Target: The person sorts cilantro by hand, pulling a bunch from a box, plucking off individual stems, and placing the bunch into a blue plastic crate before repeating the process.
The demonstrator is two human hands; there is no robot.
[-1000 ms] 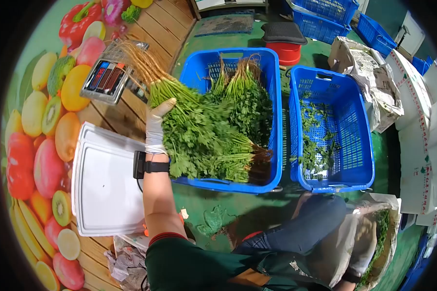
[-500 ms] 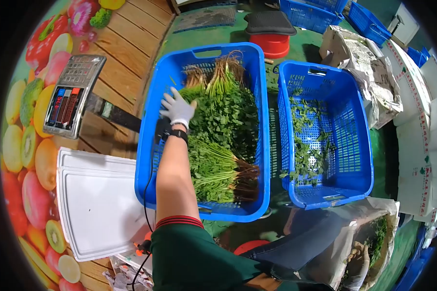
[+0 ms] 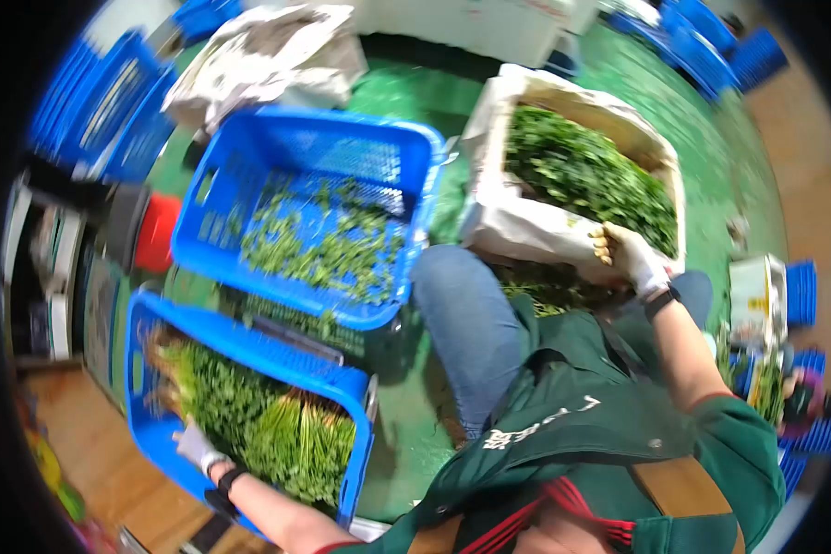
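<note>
My left hand (image 3: 196, 445), in a white glove with a dark band at the wrist, lies on the leafy greens (image 3: 282, 439) along the near side of a blue crate (image 3: 148, 448). Its fingers look stretched out over the leaves, slightly blurred, with nothing held in them. My right hand (image 3: 630, 254), in a white glove with yellowish fingertips, is by the near edge of a paper-lined box (image 3: 526, 217). Its fingers are curled in and I see nothing in them. Dense green bunches (image 3: 586, 171) fill that box.
A second blue crate (image 3: 425, 166) with loose leaves on its bottom stands between the two. My knee (image 3: 466, 300) is beside it. Behind are a paper-covered box (image 3: 268, 60) and a red stool (image 3: 160, 231). Stacked blue crates (image 3: 102, 102) stand at far left.
The view has swung right, bringing the paper-lined box and my right arm fully into sight. My left hand stays at the bunches' crate; my right fingers remain curled.
</note>
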